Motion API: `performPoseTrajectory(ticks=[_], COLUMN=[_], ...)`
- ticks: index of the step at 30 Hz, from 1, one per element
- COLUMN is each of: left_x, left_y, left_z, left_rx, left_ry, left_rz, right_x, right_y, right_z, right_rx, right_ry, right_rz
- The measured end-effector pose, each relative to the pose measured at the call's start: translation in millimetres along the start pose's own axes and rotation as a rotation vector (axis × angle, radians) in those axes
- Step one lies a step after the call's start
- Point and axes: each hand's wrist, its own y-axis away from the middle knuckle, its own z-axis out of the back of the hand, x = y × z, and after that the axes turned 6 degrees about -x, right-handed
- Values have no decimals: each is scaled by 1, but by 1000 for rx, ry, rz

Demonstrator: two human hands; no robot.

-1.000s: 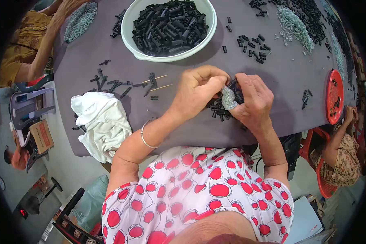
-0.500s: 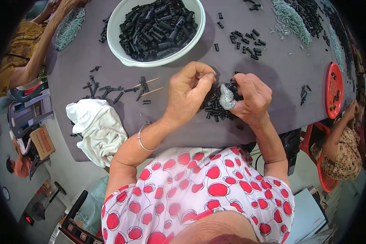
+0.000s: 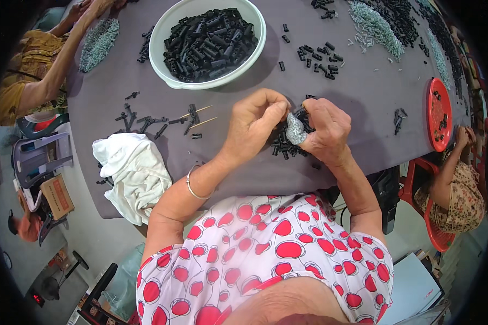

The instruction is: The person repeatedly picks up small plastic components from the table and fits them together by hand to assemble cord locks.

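My left hand (image 3: 256, 122) is closed, thumb and forefinger pinched together; whatever lies between them is too small to make out. Its fingertips are close beside the tip of a crinkled silvery wrap (image 3: 295, 130) that covers my right thumb. The fingers of my right hand (image 3: 331, 127) curl round a small black plastic part (image 3: 308, 116), mostly hidden by the fingers and the wrap. Beneath both hands lies a pile of short black plastic parts (image 3: 286, 147) on the grey tabletop (image 3: 233, 181).
A pale tub (image 3: 261, 40) full of black parts stands beyond my hands. White cloth (image 3: 133, 170), two thin wooden sticks (image 3: 205, 122) and loose black parts (image 3: 130, 116) lie left. Silvery small pieces (image 3: 377, 27) and a red tray (image 3: 440, 116) are right. Other people sit at both sides.
My right hand has moved left, bringing the silvery wrap up to my left fingertips. The whole view has shifted slightly.
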Motion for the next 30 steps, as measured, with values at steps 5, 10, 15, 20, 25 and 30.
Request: performPoseTrajectory(ticks=[5,10,15,20,25,30], left_x=[2,-5,-10,-18,-44,-58], left_y=[-3,-2,-4,-2,-6,-24], left_z=[1,2,2,5,8,35], left_rx=[88,114,186,143,-251,-518], left_ry=[90,76,179,155,-303,-649], left_rz=[39,52,205,115,-626,-917], right_x=[-1,2,1,-1,-47,-31], right_y=[2,0,2,-10,20,25], right_z=[0,-1,-1,27,51,45], right_rx=[-21,-24,46,150,-217,-82], right_ry=[-25,-45,-158,-440,-604,-417], right_rz=[43,55,45,-199,-519,-609])
